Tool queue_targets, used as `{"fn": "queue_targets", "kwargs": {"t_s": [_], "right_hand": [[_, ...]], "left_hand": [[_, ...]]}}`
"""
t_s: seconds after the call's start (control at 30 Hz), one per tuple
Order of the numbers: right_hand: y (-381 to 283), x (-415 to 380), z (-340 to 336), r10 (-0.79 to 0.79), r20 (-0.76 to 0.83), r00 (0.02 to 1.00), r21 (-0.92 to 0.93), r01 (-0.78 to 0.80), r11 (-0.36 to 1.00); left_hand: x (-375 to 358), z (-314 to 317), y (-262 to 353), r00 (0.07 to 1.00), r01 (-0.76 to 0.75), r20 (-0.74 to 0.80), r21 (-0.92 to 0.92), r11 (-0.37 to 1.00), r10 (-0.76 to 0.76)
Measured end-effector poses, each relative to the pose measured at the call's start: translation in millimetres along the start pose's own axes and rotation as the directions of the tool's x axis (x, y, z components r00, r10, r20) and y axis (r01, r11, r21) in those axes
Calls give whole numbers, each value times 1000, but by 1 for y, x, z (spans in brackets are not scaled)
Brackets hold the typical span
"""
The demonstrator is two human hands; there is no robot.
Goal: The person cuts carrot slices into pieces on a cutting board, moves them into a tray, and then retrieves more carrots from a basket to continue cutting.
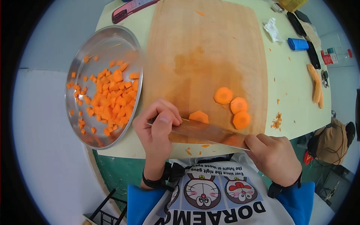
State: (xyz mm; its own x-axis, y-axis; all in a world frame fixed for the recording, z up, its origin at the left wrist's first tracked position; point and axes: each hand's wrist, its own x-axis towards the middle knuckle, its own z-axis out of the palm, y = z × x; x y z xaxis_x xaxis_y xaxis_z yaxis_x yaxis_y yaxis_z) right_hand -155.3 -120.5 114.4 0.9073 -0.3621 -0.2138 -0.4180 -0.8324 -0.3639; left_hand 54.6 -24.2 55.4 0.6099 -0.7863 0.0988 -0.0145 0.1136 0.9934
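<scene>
A knife (204, 133) lies slantwise across the near edge of the wooden cutting board (206, 45). My left hand (159, 125) is closed on its left end, and my right hand (272, 153) grips the right end. My fingers cover both ends, so the handle is hidden. Just beyond the blade sits a cut carrot slice (198, 117). More orange shows at the blade near my right fingers. Three round carrot slices (224, 95) rest farther right on the board. Left of the board, an oval metal tray (80, 60) holds many diced carrot pieces (112, 95).
A phone (131, 10) lies at the table's far left. On the right are crumpled tissue (273, 30), a blue roll (298, 44), a plastic bottle (335, 56) and peeled carrots (317, 84). Carrot scraps (276, 120) litter the tabletop beside the board.
</scene>
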Motion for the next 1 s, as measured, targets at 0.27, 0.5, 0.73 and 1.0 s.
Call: {"fn": "queue_targets", "kwargs": {"t_s": [0.27, 0.5, 0.73, 1.0], "right_hand": [[3, 3, -1, 18, 13, 1000, 76, -19, 997], [-1, -1, 5, 44, -19, 999, 89, -42, 995], [-5, -1, 2, 140, 61, 988, 117, -146, 982], [-5, 1, 5, 45, 9, 999, 46, -45, 998]], "left_hand": [[5, 4, -1, 1000, -2, -21, 2, 1000, 2], [6, 7, 3, 1000, 15, 3, 103, 995, -16], [7, 6, 0, 999, -40, 19, 108, 993, 38], [12, 2, -7, 997, -48, 60, 43, 998, 45]]}}
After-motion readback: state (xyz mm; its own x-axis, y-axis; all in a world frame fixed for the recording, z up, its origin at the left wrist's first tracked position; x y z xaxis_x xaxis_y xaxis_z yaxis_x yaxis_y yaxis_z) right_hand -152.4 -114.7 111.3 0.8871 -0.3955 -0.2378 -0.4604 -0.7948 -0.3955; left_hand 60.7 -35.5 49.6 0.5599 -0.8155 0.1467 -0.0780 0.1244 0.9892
